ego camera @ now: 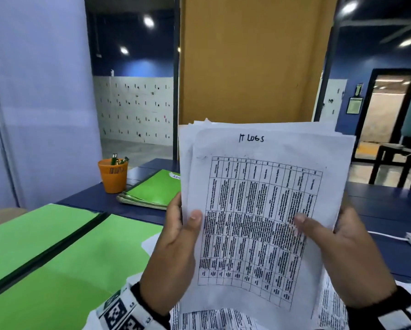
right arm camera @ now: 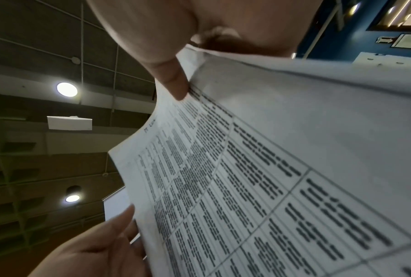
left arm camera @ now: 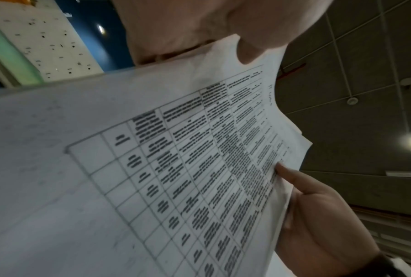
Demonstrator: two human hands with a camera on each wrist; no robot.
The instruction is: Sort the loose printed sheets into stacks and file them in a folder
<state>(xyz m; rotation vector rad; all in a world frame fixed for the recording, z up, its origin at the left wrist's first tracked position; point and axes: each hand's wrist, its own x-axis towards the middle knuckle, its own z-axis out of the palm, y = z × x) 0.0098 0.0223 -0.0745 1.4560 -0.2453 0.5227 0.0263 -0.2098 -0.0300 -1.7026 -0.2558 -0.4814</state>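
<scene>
A person holds a sheaf (ego camera: 259, 210) of thin white printed paper upright before the camera, one hand on each side edge. The left hand (ego camera: 176, 248) pinches the sheaf's left edge, thumb flat on the front page, fingers hidden behind. The right hand (ego camera: 344, 253) pinches the right edge the same way, thumb pressed on the print. The top page is slightly creased, carries a dense black grid table, and is headed "IT LOGS" in handwriting; the pages behind fan out unevenly at the top. Below the sheaf, more printed sheets (ego camera: 223, 320) lie loose on the dark blue table (ego camera: 378, 210). Left of the sheaf, an open folder (ego camera: 57, 253) of smooth green card lies flat. Beyond it, a closed stack of green folders (ego camera: 152, 191) rests near the sheaf's left edge. Farther left stands an orange slotted plastic cup (ego camera: 112, 175) holding pens.
</scene>
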